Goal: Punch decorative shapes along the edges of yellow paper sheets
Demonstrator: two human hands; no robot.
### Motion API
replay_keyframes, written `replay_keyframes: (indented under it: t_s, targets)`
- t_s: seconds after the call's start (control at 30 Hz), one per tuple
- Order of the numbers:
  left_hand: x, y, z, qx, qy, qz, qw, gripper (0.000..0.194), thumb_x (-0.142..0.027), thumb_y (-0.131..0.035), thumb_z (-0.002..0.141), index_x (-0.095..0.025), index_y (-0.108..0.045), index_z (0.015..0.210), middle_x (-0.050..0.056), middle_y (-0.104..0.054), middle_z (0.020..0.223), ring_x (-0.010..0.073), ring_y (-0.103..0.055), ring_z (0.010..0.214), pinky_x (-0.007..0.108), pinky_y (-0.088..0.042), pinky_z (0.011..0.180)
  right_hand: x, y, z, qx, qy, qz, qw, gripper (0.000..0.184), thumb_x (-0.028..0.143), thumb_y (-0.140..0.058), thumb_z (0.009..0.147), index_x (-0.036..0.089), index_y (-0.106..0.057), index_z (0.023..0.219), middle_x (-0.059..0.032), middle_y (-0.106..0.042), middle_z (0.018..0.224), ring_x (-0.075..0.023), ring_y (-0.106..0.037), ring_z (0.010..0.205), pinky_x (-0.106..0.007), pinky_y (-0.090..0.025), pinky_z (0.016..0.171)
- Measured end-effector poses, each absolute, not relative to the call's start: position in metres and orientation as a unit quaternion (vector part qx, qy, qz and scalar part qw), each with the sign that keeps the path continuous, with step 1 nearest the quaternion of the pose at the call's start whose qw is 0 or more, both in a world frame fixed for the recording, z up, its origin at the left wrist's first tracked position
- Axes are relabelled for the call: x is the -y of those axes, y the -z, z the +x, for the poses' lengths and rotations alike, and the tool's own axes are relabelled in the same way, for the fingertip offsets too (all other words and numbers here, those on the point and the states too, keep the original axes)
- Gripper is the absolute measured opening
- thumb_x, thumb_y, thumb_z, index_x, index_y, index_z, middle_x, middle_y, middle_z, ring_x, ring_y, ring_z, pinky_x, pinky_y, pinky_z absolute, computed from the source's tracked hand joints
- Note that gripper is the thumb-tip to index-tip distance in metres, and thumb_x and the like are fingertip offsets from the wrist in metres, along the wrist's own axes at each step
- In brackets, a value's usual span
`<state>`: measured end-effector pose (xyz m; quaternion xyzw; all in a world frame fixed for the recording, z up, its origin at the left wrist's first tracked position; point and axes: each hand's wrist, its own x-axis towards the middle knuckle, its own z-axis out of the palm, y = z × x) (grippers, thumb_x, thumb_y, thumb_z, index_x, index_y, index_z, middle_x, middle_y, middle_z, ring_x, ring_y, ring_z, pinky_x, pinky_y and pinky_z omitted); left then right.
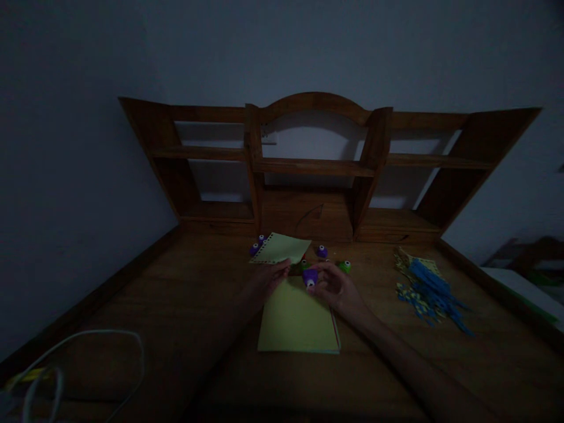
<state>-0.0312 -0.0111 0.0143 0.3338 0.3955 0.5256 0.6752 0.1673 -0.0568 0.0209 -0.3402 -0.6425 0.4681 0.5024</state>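
Note:
My right hand pinches a small purple toy with a round white eye above a stack of yellow paper. The eye side of the toy faces down towards me. My left hand grips the near edge of a loose yellow sheet with torn binding holes, its thumb on top. Behind my hands, another purple toy and a green toy rest on the desk. More purple toys sit at the sheet's left edge. A green and a red piece between my hands are partly hidden.
A wooden shelf unit stands along the desk's back against the wall. To the right lies a heap of blue and yellow shreds with a torn sheet. A white cable loops over the near left of the wooden desk.

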Motion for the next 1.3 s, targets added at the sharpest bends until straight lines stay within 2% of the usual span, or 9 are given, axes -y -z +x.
replay_keyframes:
  t_s: [0.07, 0.13, 0.27, 0.43, 0.7, 1.0, 1.3]
  targets:
    - [0.015, -0.018, -0.03, -0.377, -0.502, 0.323, 0.709, 0.01, -0.014, -0.072, 0.068, -0.014, -0.07, 0.077, 0.006, -0.071, 0.087, 0.0142, -0.064, 0.083, 0.021, -0.051, 0.078, 0.057, -0.021, 0.167, 0.646, -0.462, -0.338, 0.505, 0.039, 0.029, -0.077, 0.073, 0.023, -0.057, 0.107, -0.0006, -0.06, 0.085, -0.0137, -0.056, 0.071, -0.026, -0.047, 0.065]
    - [0.019, -0.025, -0.028, -0.381, -0.494, 0.328, 0.709, 0.01, -0.016, -0.073, 0.067, -0.014, -0.071, 0.077, 0.007, -0.071, 0.091, 0.0159, -0.065, 0.086, 0.023, -0.052, 0.08, 0.058, -0.022, 0.167, 0.649, -0.453, -0.343, 0.506, 0.039, 0.029, -0.077, 0.073, 0.023, -0.058, 0.106, -0.0013, -0.06, 0.088, -0.014, -0.057, 0.072, -0.027, -0.048, 0.066]
    - [0.03, -0.044, -0.023, -0.432, -0.517, 0.4, 0.622, 0.026, -0.032, -0.079, 0.063, -0.01, -0.072, 0.074, 0.012, -0.073, 0.082, 0.0219, -0.068, 0.078, 0.028, -0.054, 0.071, 0.061, -0.028, 0.166, 0.65, -0.457, -0.344, 0.501, 0.04, 0.028, -0.078, 0.072, 0.022, -0.057, 0.105, -0.0019, -0.06, 0.089, -0.0148, -0.058, 0.074, -0.027, -0.049, 0.068]
    - [0.044, -0.061, -0.02, -0.441, -0.555, 0.425, 0.563, 0.03, -0.033, -0.083, 0.056, -0.011, -0.073, 0.074, 0.011, -0.073, 0.078, 0.0226, -0.069, 0.069, 0.028, -0.055, 0.063, 0.061, -0.029, 0.164, 0.641, -0.476, -0.335, 0.5, 0.041, 0.029, -0.079, 0.071, 0.022, -0.056, 0.104, -0.0016, -0.062, 0.088, -0.0143, -0.058, 0.073, -0.026, -0.049, 0.067]
    - [0.046, -0.058, -0.02, -0.477, -0.552, 0.426, 0.535, 0.029, -0.036, -0.082, 0.056, -0.012, -0.072, 0.069, 0.01, -0.072, 0.071, 0.0226, -0.068, 0.062, 0.028, -0.053, 0.054, 0.06, -0.027, 0.165, 0.622, -0.489, -0.335, 0.511, 0.04, 0.028, -0.08, 0.07, 0.023, -0.057, 0.102, -0.001, -0.061, 0.086, -0.0146, -0.059, 0.073, -0.027, -0.048, 0.067]
    - [0.048, -0.061, -0.017, -0.473, -0.555, 0.436, 0.527, 0.032, -0.031, -0.084, 0.053, -0.011, -0.072, 0.076, 0.01, -0.073, 0.077, 0.0241, -0.069, 0.069, 0.031, -0.056, 0.062, 0.058, -0.027, 0.166, 0.611, -0.495, -0.334, 0.52, 0.041, 0.027, -0.08, 0.069, 0.022, -0.057, 0.102, -0.0009, -0.061, 0.084, -0.0134, -0.057, 0.069, -0.026, -0.047, 0.064]
    - [0.047, -0.056, -0.017, -0.472, -0.542, 0.469, 0.513, 0.032, -0.033, -0.083, 0.057, -0.013, -0.072, 0.079, 0.01, -0.073, 0.082, 0.0243, -0.069, 0.071, 0.029, -0.055, 0.06, 0.056, -0.023, 0.165, 0.597, -0.5, -0.33, 0.534, 0.04, 0.028, -0.08, 0.069, 0.022, -0.057, 0.101, -0.0001, -0.061, 0.082, -0.013, -0.057, 0.067, -0.025, -0.046, 0.062]
